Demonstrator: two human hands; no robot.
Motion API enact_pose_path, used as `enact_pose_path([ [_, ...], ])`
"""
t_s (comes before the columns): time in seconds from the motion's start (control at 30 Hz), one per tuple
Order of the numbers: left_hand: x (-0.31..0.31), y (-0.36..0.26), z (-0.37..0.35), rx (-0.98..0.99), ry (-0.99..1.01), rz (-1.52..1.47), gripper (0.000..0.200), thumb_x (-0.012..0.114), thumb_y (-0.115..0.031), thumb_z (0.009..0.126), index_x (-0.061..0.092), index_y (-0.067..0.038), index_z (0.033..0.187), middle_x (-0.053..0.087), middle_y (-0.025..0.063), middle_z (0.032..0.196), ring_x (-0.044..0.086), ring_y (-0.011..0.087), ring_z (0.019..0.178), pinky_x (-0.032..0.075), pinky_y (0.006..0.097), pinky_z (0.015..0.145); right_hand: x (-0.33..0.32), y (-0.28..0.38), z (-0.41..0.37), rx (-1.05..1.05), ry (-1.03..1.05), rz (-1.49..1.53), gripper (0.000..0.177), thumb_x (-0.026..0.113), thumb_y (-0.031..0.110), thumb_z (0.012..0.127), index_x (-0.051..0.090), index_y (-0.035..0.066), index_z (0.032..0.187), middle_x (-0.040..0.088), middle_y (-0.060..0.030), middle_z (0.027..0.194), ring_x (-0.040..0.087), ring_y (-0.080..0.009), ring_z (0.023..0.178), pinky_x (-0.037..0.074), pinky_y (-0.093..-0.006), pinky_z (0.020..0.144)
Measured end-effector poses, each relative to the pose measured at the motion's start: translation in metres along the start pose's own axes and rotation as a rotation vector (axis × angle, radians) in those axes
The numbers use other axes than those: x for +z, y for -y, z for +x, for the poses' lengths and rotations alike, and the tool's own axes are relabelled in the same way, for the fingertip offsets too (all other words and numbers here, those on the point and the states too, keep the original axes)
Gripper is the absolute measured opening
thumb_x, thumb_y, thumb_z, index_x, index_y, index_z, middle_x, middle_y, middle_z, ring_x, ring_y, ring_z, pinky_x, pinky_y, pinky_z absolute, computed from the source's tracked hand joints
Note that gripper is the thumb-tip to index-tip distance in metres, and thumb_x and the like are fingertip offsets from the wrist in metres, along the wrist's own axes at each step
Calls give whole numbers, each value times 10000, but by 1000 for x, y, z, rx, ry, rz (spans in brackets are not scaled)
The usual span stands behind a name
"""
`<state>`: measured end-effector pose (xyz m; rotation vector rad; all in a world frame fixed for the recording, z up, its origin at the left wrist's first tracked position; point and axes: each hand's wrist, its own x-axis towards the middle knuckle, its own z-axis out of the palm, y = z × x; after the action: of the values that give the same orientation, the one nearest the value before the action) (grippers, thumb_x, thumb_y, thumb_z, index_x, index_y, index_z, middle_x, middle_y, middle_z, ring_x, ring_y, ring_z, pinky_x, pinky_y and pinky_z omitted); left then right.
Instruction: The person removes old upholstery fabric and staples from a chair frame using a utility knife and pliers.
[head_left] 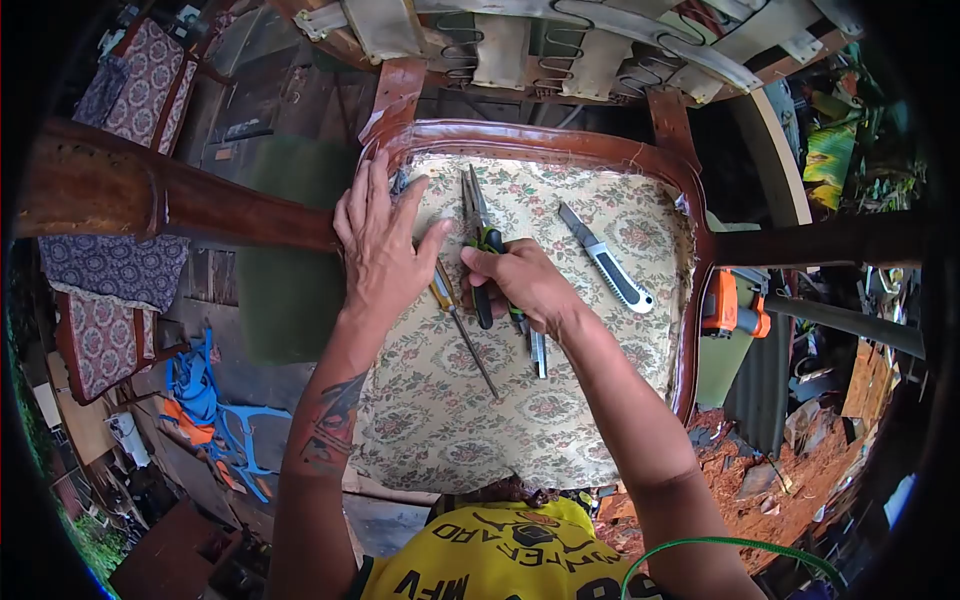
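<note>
My right hand (525, 282) is closed around long-nose pliers (480, 205) with green and black handles, their narrow jaws toward the seat's back edge. My left hand (385, 235) lies with fingers stretched over the back left corner of the wooden chair frame (520, 133). Floral fabric (430, 430) covers the seat. Between my hands lies a screwdriver (465, 330) with a yellowish handle. A metal strip-like tool (539, 355) shows below my right hand, its upper part hidden. A grey and white utility knife (607, 260) rests to the right, blade out.
Above the seat is a backrest with webbing and wire springs (570, 45). Wooden chair legs (250, 210) extend to both sides. Patterned cushioned pieces (110, 340) and blue straps (200, 385) are at left. An orange and grey tool (735, 305) lies at right, near reddish debris (770, 480).
</note>
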<state>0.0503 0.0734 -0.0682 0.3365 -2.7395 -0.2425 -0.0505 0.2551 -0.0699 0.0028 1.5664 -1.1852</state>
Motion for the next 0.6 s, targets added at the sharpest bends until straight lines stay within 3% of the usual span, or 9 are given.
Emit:
enact_pose_path([
  [0.17,13,6,25,-19,38,68,513,752,-336,967,683,-151,1441,382,258,1681,313,423,1581,251,652,1216,-18,19,-3,-70,-51,-110,422,759,407,1018,704,36,825,748,-82,785,669,-140,641,497,-288,566],
  [0.3,21,4,36,-77,55,97,435,760,-339,957,748,-208,1372,409,208,1682,308,396,1588,257,684,1198,-41,21,4,-71,56,-215,406,767,383,1022,705,29,831,740,-58,788,724,-145,713,518,-284,586],
  [0.6,27,1,38,-118,-13,116,382,806,-353,905,800,-259,1276,476,114,1649,352,341,1557,277,643,1189,-49,19,9,-63,92,-184,400,794,351,1006,699,10,818,739,-78,810,769,-182,761,595,-288,632],
])
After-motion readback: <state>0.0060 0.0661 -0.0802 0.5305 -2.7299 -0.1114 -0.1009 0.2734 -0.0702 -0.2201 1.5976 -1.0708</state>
